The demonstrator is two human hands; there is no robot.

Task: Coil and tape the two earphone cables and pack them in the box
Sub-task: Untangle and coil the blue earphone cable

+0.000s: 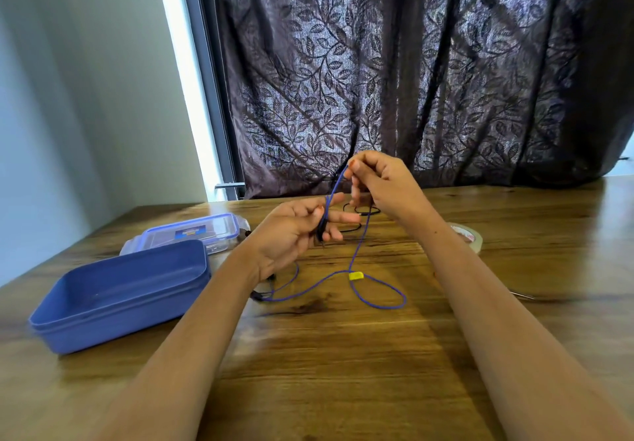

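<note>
A blue earphone cable [356,252] with a yellow slider runs from the wooden table up into both hands. My left hand [295,231] pinches its dark plug end between thumb and fingers above the table. My right hand [380,179], higher and just to the right, pinches the cable and holds a stretch of it taut. The rest of the blue cable lies in a loose loop on the table. A black earphone cable [360,214] lies behind my hands, partly hidden. The open blue box [120,313] stands at the left.
The box's clear lid [192,231] with blue rim lies behind the box. A roll of clear tape [470,234] sits right of my right forearm. A thin metal object [521,294], possibly scissors, shows at the right. A dark curtain hangs behind the table.
</note>
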